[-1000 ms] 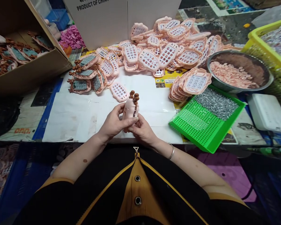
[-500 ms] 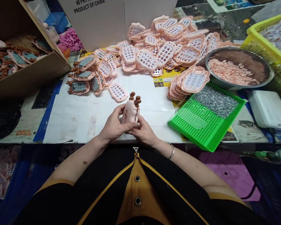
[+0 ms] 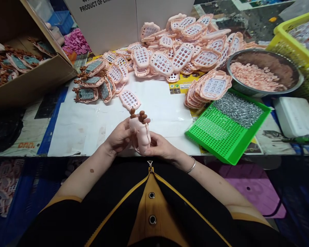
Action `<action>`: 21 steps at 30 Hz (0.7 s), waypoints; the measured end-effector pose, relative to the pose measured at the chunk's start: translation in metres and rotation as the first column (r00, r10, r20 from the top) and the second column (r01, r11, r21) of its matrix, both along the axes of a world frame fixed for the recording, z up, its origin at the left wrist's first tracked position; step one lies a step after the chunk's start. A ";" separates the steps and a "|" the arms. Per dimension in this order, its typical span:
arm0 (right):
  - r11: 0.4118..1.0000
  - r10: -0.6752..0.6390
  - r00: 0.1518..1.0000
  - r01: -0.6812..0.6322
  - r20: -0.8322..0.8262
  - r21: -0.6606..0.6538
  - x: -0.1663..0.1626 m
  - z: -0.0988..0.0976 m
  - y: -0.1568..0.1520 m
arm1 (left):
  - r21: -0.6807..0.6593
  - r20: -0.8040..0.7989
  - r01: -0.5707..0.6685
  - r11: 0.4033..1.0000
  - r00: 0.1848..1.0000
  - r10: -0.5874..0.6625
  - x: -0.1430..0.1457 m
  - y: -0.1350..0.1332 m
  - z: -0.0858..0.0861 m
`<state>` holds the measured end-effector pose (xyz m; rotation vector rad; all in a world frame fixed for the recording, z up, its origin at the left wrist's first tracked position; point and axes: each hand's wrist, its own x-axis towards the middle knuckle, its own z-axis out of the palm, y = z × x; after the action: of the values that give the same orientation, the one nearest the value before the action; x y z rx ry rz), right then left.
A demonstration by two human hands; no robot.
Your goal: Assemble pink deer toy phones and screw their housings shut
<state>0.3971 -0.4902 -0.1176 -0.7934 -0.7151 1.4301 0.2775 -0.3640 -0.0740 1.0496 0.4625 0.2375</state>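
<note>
Both my hands hold one pink toy-phone shell (image 3: 140, 132) with brown antlers at its top, just above the near table edge. My left hand (image 3: 118, 136) grips its left side with the fingers curled round it. From the right and below, my right hand (image 3: 160, 147) pinches the lower end. The shell's plain back faces me and it leans to the left. A single pink keypad front (image 3: 129, 98) lies on the white sheet just beyond my hands.
A heap of pink keypad fronts (image 3: 185, 51) covers the back of the table. Assembled shells with antlers (image 3: 94, 82) lie at left beside a cardboard box (image 3: 28, 79). A green tray (image 3: 216, 132) holds screws, next to a metal bowl (image 3: 264, 73), a yellow basket (image 3: 298, 41) and a white box (image 3: 295, 116).
The shell has turned and tipped to the left in my hands and dropped a little closer to me. My right hand has slid to its lower end.
</note>
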 end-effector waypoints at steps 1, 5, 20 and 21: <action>0.998 0.063 0.997 -0.064 0.039 0.029 0.001 0.001 -0.001 | -0.069 0.002 0.012 0.998 1.000 -0.012 -0.001 0.000 0.000; 0.989 -0.064 0.917 0.006 0.394 0.147 0.004 0.004 -0.005 | -0.112 -0.021 -0.032 0.993 0.999 0.030 -0.002 -0.001 -0.002; 0.884 -0.464 0.332 0.233 0.822 0.405 0.006 0.020 -0.011 | -0.016 0.007 -0.233 0.972 0.972 0.233 0.006 -0.012 0.002; 0.875 -0.477 0.307 0.253 0.824 0.412 0.007 0.020 -0.012 | 0.017 0.010 -0.235 0.972 0.972 0.235 0.007 -0.013 0.003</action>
<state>0.4036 -0.5018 -0.0971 -1.4979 -1.3868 0.3311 0.2841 -0.3771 -0.0710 1.0104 0.5790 0.4569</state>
